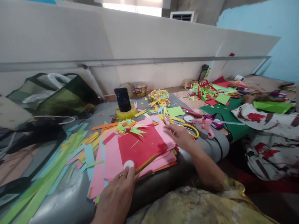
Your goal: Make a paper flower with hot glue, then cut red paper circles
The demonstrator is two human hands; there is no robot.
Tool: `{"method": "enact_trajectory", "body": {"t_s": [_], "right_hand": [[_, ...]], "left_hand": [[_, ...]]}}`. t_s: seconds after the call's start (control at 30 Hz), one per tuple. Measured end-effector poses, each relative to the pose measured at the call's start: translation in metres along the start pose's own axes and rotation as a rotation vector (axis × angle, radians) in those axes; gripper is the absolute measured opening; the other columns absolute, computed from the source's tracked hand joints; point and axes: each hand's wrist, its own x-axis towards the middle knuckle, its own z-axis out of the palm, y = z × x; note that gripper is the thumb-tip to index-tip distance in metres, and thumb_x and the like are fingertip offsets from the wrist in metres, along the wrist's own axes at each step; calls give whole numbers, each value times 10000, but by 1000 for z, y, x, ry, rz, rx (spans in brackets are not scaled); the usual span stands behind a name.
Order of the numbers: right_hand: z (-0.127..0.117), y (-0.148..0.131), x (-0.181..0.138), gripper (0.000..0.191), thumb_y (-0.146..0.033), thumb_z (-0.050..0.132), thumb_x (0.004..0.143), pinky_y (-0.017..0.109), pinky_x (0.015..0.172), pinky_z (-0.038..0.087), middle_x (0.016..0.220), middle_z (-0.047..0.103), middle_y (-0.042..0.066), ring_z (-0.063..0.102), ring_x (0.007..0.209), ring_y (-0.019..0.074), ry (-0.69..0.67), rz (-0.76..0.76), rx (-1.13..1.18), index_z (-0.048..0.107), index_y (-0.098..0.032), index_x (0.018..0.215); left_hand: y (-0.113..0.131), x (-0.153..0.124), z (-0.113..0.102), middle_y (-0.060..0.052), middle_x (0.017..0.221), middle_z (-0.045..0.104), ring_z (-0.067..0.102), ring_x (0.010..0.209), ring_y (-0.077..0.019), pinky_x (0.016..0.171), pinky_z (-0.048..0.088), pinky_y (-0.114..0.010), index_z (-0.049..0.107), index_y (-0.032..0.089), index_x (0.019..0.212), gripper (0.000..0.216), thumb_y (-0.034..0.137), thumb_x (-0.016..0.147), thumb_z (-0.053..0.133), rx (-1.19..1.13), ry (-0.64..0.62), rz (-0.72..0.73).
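My left hand [118, 193] is closed at the front edge of the paper pile, with a brown stick [147, 163] jutting from its fingers. By its fingertips is a small white disc [129, 164]; whether it is pinched or only touched is unclear. A red paper sheet [137, 149] lies over pink sheets [112, 158]. My right hand [178, 134] hovers above the pile's right side, fingers stretched out and holding nothing visible. Close beside it are yellow-handled scissors [193, 130]. A paper flower with green and yellow points [128, 126] rests on the red sheet.
A phone [122, 100] leans upright on a yellow tape roll [126, 112]. To the right lies a pink glue gun [206, 124]. Paper strips [58, 158] cover the left side. Another person's patterned sleeve [261, 116] reaches over green paper at the right.
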Motion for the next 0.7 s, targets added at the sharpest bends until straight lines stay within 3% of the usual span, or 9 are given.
{"method": "enact_trajectory", "body": {"t_s": [0.1,0.23,0.33,0.43,0.57,0.7], "right_hand": [[-12,19,38,117,-309,657,865,288,690,450,801,742,74,674,800,223,17,235,-246,695,-209,818],[-4,35,65,149,-158,750,691,240,583,408,646,690,11,640,670,179,15,232,-188,619,-210,644],[-10,41,71,44,-160,642,764,237,595,441,689,698,0,630,655,148,107,171,-76,655,-198,780],[-32,45,76,171,-234,595,810,269,645,499,758,713,14,641,680,146,208,117,29,665,-181,956],[-59,48,77,297,-377,718,699,266,559,505,672,677,-12,595,561,124,262,44,366,687,-179,917],[-70,43,71,406,-427,808,595,231,490,466,637,663,-29,538,499,90,279,28,602,715,-184,907]], "left_hand": [[2,0,2,-126,1179,726,720,1015,-212,849,565,-289,651,187,1229,461,10,945,334,16,-2,-16],[7,2,-3,-155,1215,710,727,992,-239,830,586,-324,665,164,1223,400,57,959,385,14,-37,-54],[12,7,-15,-153,1195,721,728,1001,-255,825,599,-345,686,152,1194,427,-5,915,404,20,-81,-92],[17,12,-26,-148,1165,733,725,1015,-267,829,606,-356,701,139,1167,490,-81,848,402,52,-131,-94],[20,15,-33,-145,1187,727,735,979,-253,816,611,-345,678,146,1224,525,-86,849,392,114,-191,-76],[18,14,-31,-142,1169,734,724,1017,-241,869,591,-324,679,134,1216,497,-72,858,403,138,-167,-49]]}}
